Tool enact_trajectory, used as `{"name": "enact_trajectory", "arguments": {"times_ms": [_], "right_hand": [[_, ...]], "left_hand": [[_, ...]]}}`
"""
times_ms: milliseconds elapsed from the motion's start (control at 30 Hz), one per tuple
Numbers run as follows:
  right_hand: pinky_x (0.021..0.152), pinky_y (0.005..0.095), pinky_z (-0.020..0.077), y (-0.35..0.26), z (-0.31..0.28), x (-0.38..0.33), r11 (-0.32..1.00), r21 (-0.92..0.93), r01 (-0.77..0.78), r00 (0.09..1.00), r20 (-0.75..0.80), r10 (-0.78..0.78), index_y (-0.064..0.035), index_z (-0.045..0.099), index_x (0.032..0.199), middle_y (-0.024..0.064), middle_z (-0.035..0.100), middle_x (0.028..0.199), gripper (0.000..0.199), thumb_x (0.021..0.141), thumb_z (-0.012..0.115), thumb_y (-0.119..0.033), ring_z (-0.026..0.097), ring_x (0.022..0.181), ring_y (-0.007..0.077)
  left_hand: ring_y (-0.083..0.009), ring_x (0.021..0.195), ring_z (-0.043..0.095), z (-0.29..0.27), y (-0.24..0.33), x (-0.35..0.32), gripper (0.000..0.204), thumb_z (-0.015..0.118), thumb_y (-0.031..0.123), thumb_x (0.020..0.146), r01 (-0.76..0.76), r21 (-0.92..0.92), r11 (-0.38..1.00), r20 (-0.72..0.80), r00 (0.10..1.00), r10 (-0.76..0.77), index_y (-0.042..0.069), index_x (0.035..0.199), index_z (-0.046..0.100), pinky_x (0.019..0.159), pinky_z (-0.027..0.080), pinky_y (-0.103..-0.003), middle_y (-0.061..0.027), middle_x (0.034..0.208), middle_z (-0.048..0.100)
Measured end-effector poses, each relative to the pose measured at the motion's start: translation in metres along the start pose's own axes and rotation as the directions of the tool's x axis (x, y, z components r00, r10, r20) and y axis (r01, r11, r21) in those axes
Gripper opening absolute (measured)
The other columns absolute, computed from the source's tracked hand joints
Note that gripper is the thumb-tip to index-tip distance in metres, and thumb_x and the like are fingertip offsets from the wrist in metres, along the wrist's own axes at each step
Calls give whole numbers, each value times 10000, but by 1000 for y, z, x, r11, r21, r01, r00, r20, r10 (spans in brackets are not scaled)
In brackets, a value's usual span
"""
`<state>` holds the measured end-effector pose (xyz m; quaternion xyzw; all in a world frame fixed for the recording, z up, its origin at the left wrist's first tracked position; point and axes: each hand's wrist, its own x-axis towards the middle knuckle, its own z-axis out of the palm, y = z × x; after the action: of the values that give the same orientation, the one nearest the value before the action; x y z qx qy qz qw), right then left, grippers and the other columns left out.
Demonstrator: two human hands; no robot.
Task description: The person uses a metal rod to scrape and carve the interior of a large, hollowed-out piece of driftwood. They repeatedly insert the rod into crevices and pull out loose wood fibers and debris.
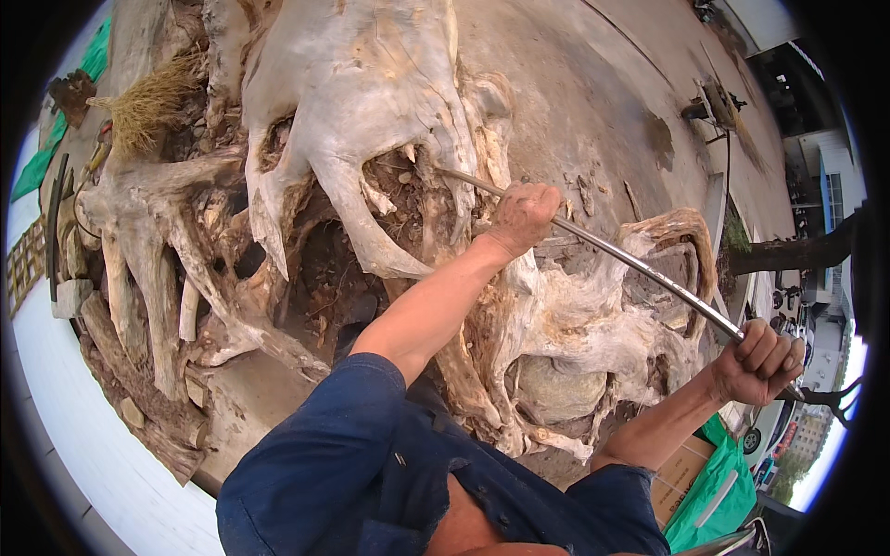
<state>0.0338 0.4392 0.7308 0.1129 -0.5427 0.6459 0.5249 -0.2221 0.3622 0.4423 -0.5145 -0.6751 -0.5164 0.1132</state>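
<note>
A long, straight metal bar slants across the view, gripped in both of my hands. My left hand is closed around it toward its far end. My right hand is wrapped round it near the other end, farther right and lower. The bar's thin tip meets the edge of a dirt-filled hollow in a large, pale, weathered tree stump. Soil and small stones sit in that hollow. How deep the tip reaches cannot be made out.
Gnarled roots spread in front of me, one clasping a rounded stone. More roots and a straw broom head lie at left. Green sheeting and a cardboard box are at lower right. Concrete ground extends beyond.
</note>
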Motion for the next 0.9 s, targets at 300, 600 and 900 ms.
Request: {"name": "enact_trajectory", "arguments": {"times_ms": [300, 600, 900], "right_hand": [[470, 290, 286, 72, -125, -59, 969, 71, -237, 884, -399, 246, -75, 499, 888, -29, 273, 559, 307, 1107, 399, -265, 246, 469, 110], [416, 264, 248, 50, -77, -23, 949, 148, -279, 953, -81, 292, -91, 448, 905, -39, 295, 543, 268, 1109, 413, -261, 228, 424, 80], [344, 233, 190, -34, -9, -5, 999, 18, 28, 999, -32, -27, -151, 405, 817, -73, 286, 456, 265, 1035, 552, -188, 198, 346, 33]], "left_hand": [[-362, 687, 662, 31, -57, -32, 114, 624, -20, 733, 18, 185, 983, 203, 977, -57, 48, 781, 547, 609, 503, -464, -174, 700, 634], [-342, 667, 644, -18, -5, -71, 92, 640, -1, 803, 165, 99, 981, 191, 965, -181, 60, 843, 584, 580, 482, -450, -124, 740, 631], [-286, 619, 624, -23, 37, 13, 157, 647, -17, 759, -28, -30, 999, -44, 999, 26, 60, 869, 566, 548, 459, -410, -82, 681, 579]]}}
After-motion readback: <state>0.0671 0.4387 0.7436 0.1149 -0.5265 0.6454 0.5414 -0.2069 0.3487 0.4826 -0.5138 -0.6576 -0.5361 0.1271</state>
